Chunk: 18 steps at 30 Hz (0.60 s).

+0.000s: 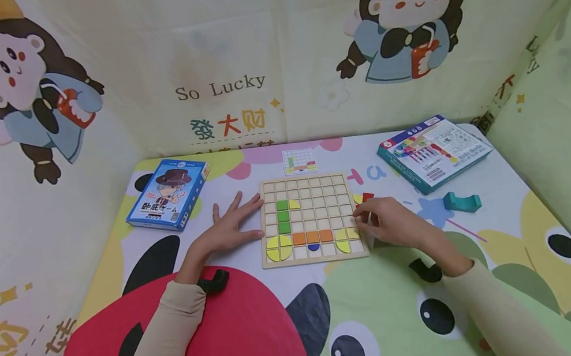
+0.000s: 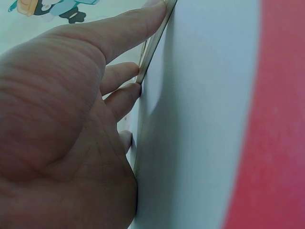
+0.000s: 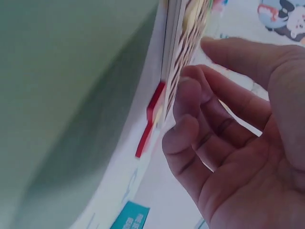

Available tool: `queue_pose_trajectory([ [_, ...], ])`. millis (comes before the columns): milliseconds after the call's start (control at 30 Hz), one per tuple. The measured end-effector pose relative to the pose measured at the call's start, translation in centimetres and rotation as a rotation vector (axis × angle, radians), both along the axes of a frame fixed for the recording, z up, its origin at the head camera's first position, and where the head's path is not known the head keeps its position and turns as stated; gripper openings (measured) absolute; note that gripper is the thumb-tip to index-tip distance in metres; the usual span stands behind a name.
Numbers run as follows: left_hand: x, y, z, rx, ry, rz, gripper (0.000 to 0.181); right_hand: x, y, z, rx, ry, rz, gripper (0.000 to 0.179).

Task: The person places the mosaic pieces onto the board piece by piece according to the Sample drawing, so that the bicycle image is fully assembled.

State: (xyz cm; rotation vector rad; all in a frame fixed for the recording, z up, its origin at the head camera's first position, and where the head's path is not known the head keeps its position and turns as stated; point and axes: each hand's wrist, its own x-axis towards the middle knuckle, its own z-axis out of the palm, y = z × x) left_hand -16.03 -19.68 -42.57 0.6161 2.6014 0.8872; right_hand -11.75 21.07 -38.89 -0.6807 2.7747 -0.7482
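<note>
A wooden grid board [image 1: 316, 260] lies on the table between the hands. My left hand [image 1: 230, 227] is spread at its left edge, thumb and fingertips touching the frame; the left wrist view shows them along the board's side. Over the right edge hovers my right hand [image 1: 386, 219], fingers loosely bent. In the right wrist view, thumb and index finger stand apart with nothing visible between them. On the grid are three green squares [image 1: 282, 216], three orange squares [image 1: 312, 237], a blue half-round piece [image 1: 314, 247] and yellow quarter-round pieces [image 1: 279, 248], several forming a disc at lower left.
Red pieces [image 1: 368, 196] and a yellow piece [image 1: 358, 199] lie just right of the board. Behind it is a pattern card [image 1: 299, 161]. A blue box [image 1: 168, 195] stands left, a teal-edged box [image 1: 434, 153] right, with a teal curved block [image 1: 462, 202] nearer.
</note>
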Motion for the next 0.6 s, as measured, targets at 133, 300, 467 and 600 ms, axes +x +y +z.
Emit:
queue_pose_trajectory([
  [133,0.1,0.0,0.2,-0.001,-0.001,0.003,0.087,-1.3,0.6,0.2,0.002,0.023,-0.040,0.024],
  [300,0.0,0.0,0.1,-0.001,-0.003,0.006,0.087,-2.9,1.1,0.0,0.008,0.017,-0.084,0.023],
  [467,-0.1,0.0,0.0,0.010,-0.004,0.006,0.087,-4.2,1.3,-0.4,0.020,0.036,-0.102,0.024],
  [600,-0.2,0.0,-0.1,0.008,-0.004,0.006,0.087,-4.8,1.1,-0.7,0.027,0.035,-0.133,0.026],
])
